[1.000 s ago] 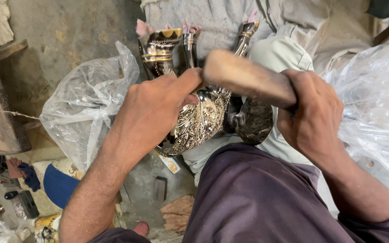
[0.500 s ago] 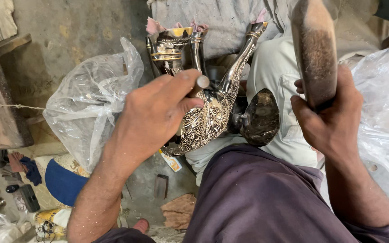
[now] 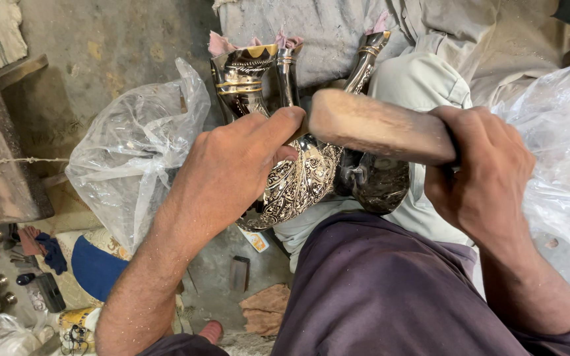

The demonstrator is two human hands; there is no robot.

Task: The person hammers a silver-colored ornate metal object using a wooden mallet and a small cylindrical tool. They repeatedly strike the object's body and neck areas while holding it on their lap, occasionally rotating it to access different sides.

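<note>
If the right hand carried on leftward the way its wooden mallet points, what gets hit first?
Most likely the left hand: the thick wooden mallet in the right hand ends by its thumb, over the engraved silver metal jug. Depth is unclear.

Both forearms are bare, with no sleeves, watch or rings in view. The left hand (image 3: 232, 168) and right hand (image 3: 479, 171) are dusty, speckled with fine pale grit. The lap is covered by dark purple trousers (image 3: 390, 290), loosely creased.

Head camera looks steeply down, close over the lap, apparently.
</note>
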